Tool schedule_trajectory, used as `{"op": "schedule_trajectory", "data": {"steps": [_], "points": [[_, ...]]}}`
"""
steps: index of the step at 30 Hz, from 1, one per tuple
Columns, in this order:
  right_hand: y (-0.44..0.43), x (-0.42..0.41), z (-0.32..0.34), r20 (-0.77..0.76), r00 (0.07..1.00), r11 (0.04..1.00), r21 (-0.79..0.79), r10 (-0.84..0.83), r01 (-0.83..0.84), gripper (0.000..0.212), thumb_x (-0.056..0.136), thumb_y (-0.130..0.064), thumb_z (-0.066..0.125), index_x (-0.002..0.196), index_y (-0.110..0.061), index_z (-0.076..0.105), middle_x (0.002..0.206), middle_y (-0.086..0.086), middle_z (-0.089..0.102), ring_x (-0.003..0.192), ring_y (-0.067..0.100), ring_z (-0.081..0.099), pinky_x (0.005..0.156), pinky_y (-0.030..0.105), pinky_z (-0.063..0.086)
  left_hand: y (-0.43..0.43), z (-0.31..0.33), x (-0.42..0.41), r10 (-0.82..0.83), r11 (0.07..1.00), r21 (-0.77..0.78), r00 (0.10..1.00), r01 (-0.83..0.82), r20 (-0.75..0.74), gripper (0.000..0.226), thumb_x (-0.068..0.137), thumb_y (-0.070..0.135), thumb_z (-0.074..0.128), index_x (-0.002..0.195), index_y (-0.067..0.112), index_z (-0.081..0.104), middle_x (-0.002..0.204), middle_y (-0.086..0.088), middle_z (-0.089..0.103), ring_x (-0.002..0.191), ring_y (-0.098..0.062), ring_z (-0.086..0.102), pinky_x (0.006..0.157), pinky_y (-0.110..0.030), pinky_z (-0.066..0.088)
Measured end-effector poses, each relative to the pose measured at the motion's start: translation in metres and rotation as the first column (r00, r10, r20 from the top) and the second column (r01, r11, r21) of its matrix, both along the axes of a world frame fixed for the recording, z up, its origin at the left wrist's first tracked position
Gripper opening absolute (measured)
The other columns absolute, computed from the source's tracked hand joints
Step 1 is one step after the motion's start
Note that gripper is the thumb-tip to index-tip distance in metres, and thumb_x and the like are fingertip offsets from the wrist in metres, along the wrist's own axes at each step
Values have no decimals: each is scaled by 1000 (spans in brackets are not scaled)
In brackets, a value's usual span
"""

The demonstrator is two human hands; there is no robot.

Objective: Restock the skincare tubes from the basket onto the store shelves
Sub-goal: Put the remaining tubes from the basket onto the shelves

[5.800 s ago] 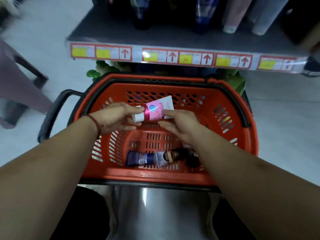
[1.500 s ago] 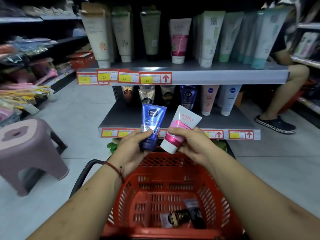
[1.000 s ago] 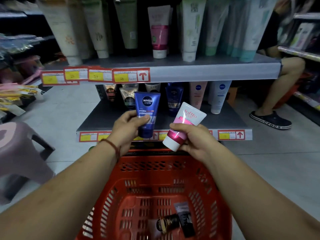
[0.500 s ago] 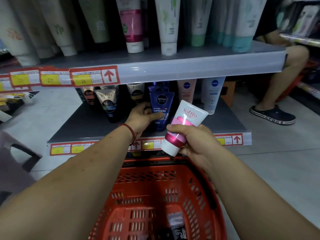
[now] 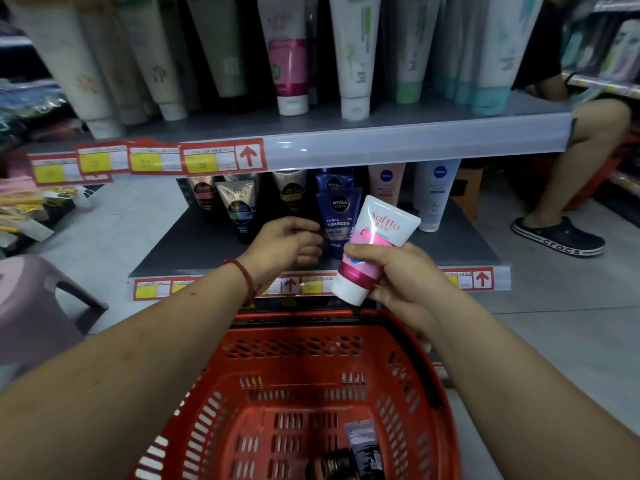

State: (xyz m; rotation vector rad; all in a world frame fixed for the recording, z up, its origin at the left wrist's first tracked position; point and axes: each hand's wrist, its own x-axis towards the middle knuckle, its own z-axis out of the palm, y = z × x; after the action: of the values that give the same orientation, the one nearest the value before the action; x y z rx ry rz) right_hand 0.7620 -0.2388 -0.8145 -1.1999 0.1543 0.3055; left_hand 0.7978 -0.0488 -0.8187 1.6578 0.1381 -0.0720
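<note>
Right hand (image 5: 398, 282) clenched on pink-and-white Softto tube (image 5: 372, 249), cap down, raised above orange basket (image 5: 301, 403). Left hand (image 5: 287, 245) released, fingers spread just beside blue Nivea tube (image 5: 337, 221) standing on lower shelf (image 5: 194, 244). Two dark tubes (image 5: 349, 455) lying in basket bottom.

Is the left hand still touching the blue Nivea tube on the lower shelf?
Cannot tell. In the head view the left hand is open with its fingertips right at the edge of the blue Nivea tube; neither contact nor gap shows plainly.
</note>
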Motion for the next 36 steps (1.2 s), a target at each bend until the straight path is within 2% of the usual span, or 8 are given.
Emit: {"op": "schedule_trajectory", "data": {"steps": [5,8,12,15,19,22,26,36], "points": [[6,-21,36,167,981,995,-13,96,-95,35,81,3,75,114,0,67,101,16,75,92,27,72,86,42,61,12,41,-69,-300,945,140,954,296,14,37,90,12,73,125,11,63,114,-14,74,101,-29,73,90,-43,58],[14,-34,59,270,949,980,-153,164,-126,34,81,-4,77,114,0,69,102,14,77,87,23,74,75,34,63,15,68,-94,-300,950,128,946,285,122,38,86,11,75,123,11,66,113,-13,75,104,-31,72,89,-43,60],[24,-51,80,361,909,958,-263,207,-114,43,73,-23,84,112,-10,71,104,11,77,101,30,73,97,55,55,27,99,-117,-313,947,136,932,291,185,33,87,8,74,120,9,68,109,-17,74,101,-29,74,84,-37,61],[33,-55,100,391,885,933,-342,252,-115,35,79,-30,82,110,-18,72,103,5,78,102,27,73,96,52,55,38,121,-120,-322,944,143,927,298,190,33,88,7,73,121,7,67,109,-17,74,101,-27,74,81,-33,61],[42,-39,156,420,822,867,-469,385,-167,27,88,-8,69,114,-15,65,109,10,75,103,25,72,83,38,60,45,158,-106,-224,975,77,931,211,287,36,87,2,72,122,3,66,114,-18,73,105,-29,72,81,-33,62],[48,-15,205,455,791,819,-566,408,-97,32,85,1,64,115,-7,64,111,16,73,102,28,72,81,40,62,48,193,-83,-155,988,64,917,141,368,34,86,2,73,119,4,67,113,-16,74,102,-24,73,80,-32,62],[64,20,233,531,797,811,-578,288,92,44,80,2,76,121,-8,62,110,6,73,100,20,72,84,36,62,52,220,-44,-54,999,20,913,50,405,32,84,-2,74,114,2,66,108,-14,75,100,-24,74,81,-35,63],[87,91,187,606,791,708,-595,85,380,33,79,-1,75,109,-14,69,101,0,75,96,18,70,90,41,59,55,195,28,-33,996,92,950,5,309,40,78,-3,80,115,4,64,103,-14,76,94,-21,76,78,-33,64]]}}
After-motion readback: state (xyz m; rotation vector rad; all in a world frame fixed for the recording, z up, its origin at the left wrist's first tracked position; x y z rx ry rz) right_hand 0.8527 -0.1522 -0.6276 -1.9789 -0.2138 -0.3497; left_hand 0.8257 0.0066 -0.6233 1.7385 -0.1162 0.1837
